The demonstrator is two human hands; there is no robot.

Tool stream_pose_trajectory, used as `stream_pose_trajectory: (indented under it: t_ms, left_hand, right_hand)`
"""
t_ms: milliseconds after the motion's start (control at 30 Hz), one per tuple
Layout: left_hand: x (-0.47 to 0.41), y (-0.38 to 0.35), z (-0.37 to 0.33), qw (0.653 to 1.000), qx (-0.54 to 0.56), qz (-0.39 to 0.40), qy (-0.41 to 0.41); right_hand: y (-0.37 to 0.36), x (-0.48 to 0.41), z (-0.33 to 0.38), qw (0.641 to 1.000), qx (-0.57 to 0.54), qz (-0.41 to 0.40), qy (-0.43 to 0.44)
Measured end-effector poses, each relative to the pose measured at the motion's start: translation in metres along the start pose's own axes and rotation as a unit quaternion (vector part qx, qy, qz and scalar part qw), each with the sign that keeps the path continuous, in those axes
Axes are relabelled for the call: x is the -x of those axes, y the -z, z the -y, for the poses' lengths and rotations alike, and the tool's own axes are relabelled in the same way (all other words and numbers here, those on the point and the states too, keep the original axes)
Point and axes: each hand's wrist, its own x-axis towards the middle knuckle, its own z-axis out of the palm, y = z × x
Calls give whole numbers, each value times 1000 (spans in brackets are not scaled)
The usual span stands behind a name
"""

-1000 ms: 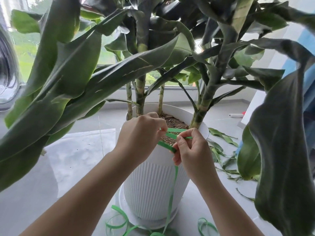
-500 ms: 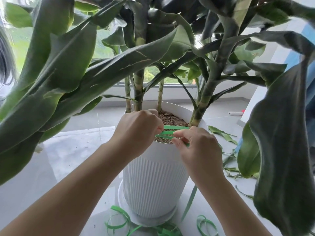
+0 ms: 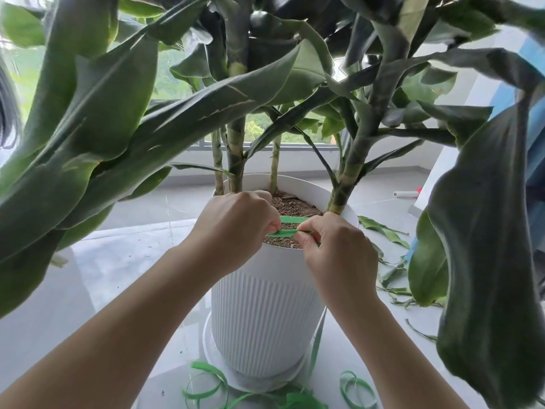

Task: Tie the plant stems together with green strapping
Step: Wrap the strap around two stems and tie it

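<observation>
Tiled floor, white pot: your left hand and right hand both pinch the green strapping; pull evenly when knotting.

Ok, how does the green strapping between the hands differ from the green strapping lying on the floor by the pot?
The strapping between the hands runs almost straight, while the floor strapping lies in loose curls. The strapping between the hands is pinched by the left hand and right hand above the soil; the floor strapping lies untouched by the pot. Both are flat, narrow green bands.
</observation>
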Motion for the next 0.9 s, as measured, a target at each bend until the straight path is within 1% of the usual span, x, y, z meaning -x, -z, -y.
stream_pose_trajectory:
  t_ms: [200, 467, 733, 800, 900]
  left_hand:
    - [7, -2, -5, 998, 58, -28, -9]
    - [7, -10, -8, 998, 36, -43, -12]
    - [7, -12, -9, 999, 20, -40, 9]
    - [6, -13, -10, 999, 21, -44, 14]
    - [7, -16, -10, 998, 25, -53, 14]
  right_hand:
    - [-3, 0, -3, 999, 35, -16, 15]
    - [6, 2, -10, 999, 29, -18, 36]
    - [19, 3, -26, 998, 48, -37, -22]
    - [23, 0, -32, 999, 26, -18, -40]
    - [28, -4, -36, 999, -30, -1, -45]
